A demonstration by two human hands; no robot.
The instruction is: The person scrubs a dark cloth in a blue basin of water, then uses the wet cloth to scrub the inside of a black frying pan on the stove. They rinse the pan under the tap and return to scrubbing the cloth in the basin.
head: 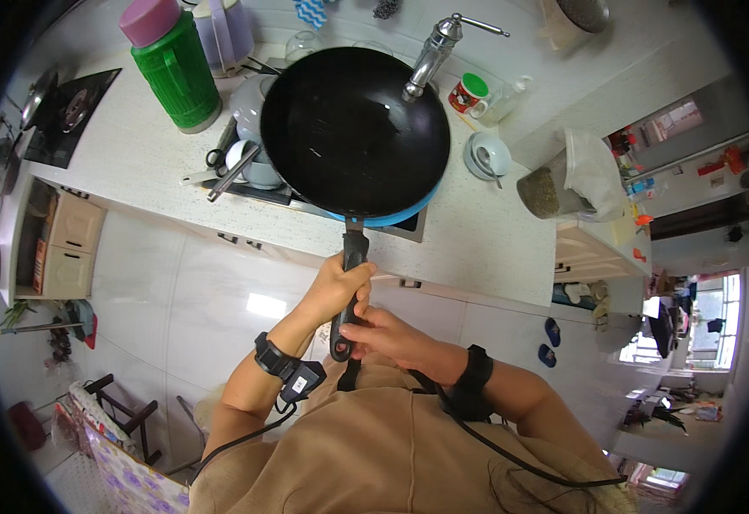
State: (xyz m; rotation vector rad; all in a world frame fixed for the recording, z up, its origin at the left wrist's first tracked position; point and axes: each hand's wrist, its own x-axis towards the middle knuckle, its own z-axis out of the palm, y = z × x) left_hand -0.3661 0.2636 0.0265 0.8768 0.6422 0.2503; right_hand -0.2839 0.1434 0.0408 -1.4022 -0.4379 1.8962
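A large black wok (349, 141) is held over the sink area, its handle pointing toward me. My left hand (339, 289) grips the upper part of the handle, and my right hand (390, 337) is closed round its lower end. The spout of the chrome faucet (427, 61) overlaps the wok's far right side. Beneath the wok, a blue basin (406, 213) shows only at its rim. Whether there is water in the wok I cannot tell. Stacked bowls (262, 175) and a steel-handled utensil (233, 173) lie close to its left side.
A green thermos (175, 77) stands on the counter at left, beyond it a cooktop (69, 115). To the right are a red mug with a green lid (468, 93), a soap bottle (506, 103), small bowls with a spoon (487, 156) and a lined bin (545, 186).
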